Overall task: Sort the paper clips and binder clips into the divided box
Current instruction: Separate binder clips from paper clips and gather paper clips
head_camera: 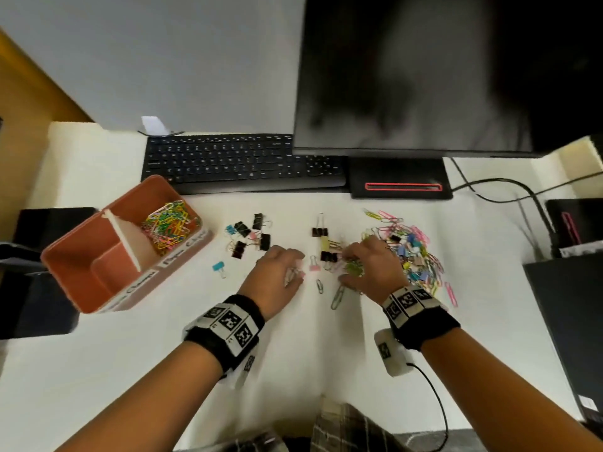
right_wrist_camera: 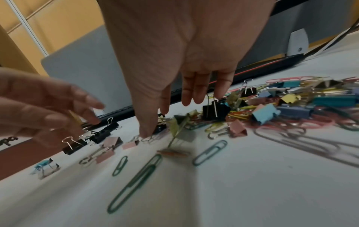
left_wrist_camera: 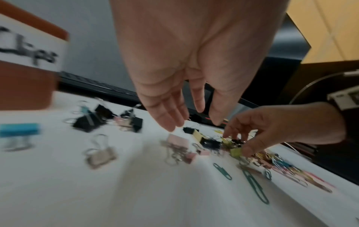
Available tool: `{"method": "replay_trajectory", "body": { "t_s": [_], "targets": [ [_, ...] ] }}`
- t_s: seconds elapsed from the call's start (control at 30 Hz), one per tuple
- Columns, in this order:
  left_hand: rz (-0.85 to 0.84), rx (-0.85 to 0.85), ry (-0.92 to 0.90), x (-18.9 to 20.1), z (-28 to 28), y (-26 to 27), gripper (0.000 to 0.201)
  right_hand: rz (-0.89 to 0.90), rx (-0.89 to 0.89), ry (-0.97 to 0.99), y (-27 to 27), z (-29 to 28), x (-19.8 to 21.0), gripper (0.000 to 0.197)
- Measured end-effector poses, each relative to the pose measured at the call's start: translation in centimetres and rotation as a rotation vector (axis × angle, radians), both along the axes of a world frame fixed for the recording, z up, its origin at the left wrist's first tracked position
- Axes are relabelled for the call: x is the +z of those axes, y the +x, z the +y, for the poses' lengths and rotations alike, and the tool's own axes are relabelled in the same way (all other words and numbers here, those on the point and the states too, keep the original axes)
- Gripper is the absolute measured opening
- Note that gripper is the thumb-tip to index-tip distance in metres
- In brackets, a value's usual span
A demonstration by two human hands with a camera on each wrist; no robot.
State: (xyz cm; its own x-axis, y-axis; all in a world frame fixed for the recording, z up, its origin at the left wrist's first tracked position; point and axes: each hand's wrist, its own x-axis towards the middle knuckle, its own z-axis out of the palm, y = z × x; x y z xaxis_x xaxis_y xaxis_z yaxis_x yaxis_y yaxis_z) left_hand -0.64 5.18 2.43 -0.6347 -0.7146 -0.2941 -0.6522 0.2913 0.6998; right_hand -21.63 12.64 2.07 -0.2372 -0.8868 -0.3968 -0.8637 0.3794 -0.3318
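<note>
The orange divided box (head_camera: 107, 288) stands at the left, with coloured paper clips (head_camera: 168, 228) in its far compartment. Several black binder clips (head_camera: 248, 236) lie between box and hands. A mixed pile of clips (head_camera: 414, 252) lies on the right. My left hand (head_camera: 295, 272) hovers with relaxed, straight fingers (left_wrist_camera: 169, 122) over pink binder clips (left_wrist_camera: 177, 142), holding nothing. My right hand (head_camera: 350, 265) reaches down at the pile's left edge, its fingers (right_wrist_camera: 192, 98) straight. Its thumb (right_wrist_camera: 147, 130) touches the desk beside a blurred yellow-green binder clip (right_wrist_camera: 179, 122). Green paper clips (right_wrist_camera: 136, 182) lie nearer me.
A black keyboard (head_camera: 241, 163) and a monitor (head_camera: 424, 70) on its stand (head_camera: 401, 177) line the back of the white desk. Cables (head_camera: 509, 187) run at the back right. Dark objects sit at the left edge (head_camera: 42, 223) and right edge (head_camera: 567, 305). A blue binder clip (head_camera: 218, 267) lies alone.
</note>
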Motion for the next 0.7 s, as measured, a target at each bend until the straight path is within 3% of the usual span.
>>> {"method": "replay_trajectory", "body": {
  "t_s": [0.1,0.27,0.53,0.7],
  "targets": [
    [-0.028,-0.064,-0.030,-0.6,0.3,-3.3,0.041,0.040,0.068,0.083,-0.5,0.5,-0.3,0.051],
    [-0.145,-0.070,0.001,-2.5,0.1,-6.8,0.038,0.019,0.089,0.043,-1.1,0.8,-1.2,0.029],
    [-0.098,0.161,-0.010,-3.2,-1.3,-7.3,0.016,-0.064,-0.029,-0.139,-5.3,2.3,-0.7,0.022],
    [-0.078,0.332,-0.094,-2.9,-1.9,-5.1,0.015,-0.014,-0.071,-0.092,-8.3,2.5,-0.7,0.025]
  ]
}}
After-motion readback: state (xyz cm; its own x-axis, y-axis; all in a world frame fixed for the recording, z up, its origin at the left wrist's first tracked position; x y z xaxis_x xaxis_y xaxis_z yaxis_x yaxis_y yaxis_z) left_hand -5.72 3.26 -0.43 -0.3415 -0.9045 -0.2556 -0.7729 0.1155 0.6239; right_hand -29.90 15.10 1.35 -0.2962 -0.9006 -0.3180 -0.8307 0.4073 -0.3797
